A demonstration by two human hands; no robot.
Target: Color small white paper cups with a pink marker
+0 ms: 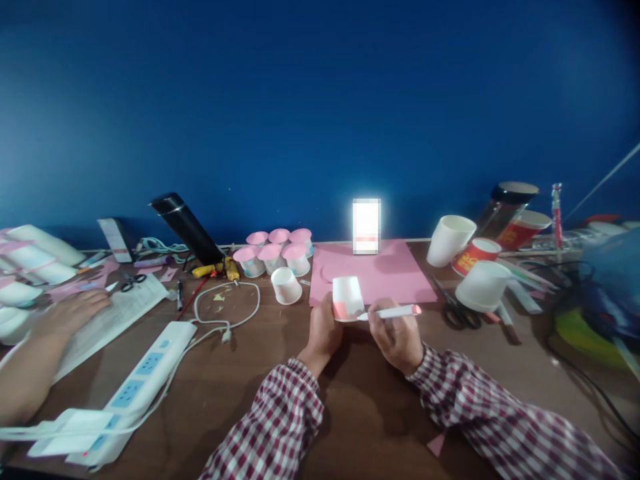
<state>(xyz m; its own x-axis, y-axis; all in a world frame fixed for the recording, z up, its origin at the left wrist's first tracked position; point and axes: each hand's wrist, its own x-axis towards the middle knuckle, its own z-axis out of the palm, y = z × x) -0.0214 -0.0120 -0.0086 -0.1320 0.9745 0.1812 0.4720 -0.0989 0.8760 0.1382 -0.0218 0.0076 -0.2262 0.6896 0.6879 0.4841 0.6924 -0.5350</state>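
At frame centre my left hand (323, 331) grips a smooth paper cup (347, 298), upturned; my right hand (397, 337) pinches a slim marker (395, 312), lying horizontal, tip leftward against it.

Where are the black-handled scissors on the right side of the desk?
In the head view the black-handled scissors lie flat on the brown desk, right of centre, between the pink paper sheet and an overturned white cup.

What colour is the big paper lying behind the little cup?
Pink. The sheet of paper lies flat behind the cup, seen best in the head view.
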